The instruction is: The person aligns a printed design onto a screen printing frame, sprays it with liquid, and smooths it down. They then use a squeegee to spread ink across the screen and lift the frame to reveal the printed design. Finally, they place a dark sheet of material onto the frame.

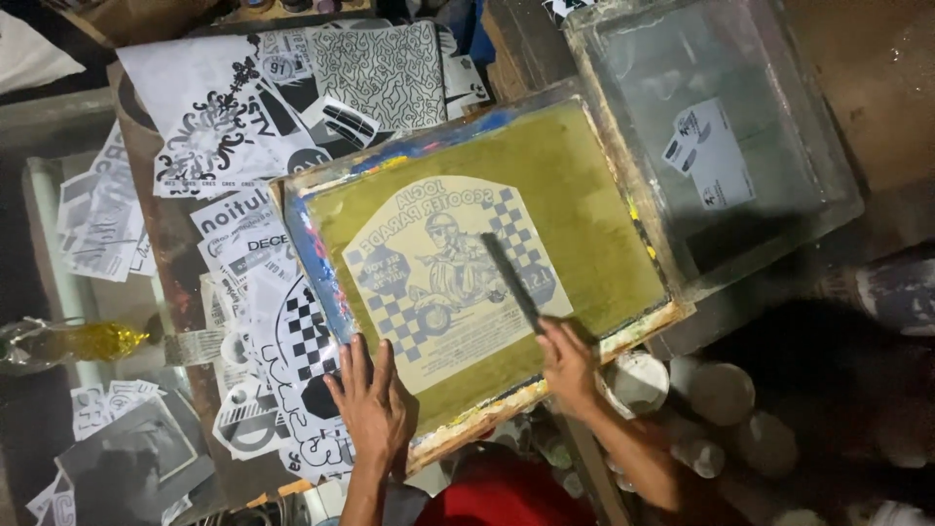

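Cluttered bench [175, 253], mesh-covered wooden frame [487, 263]

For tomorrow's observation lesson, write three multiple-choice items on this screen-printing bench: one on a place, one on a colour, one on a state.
1. Where does the left hand rest?
A. On the near corner of the printing screen frame
B. On the clear tray
C. On the jars

2. What colour is the screen mesh around the scooter design?
A. Red
B. Yellow-green
C. White

3. What is the right hand doing?
A. Lying open and empty
B. Holding a dark thin blade-like tool on the mesh
C. Lifting a paper sheet

Answers: 1 A, the fingers spread over the frame's near edge. 2 B, the mesh shows yellow-green. 3 B, its grip is closed on the tool's near end.
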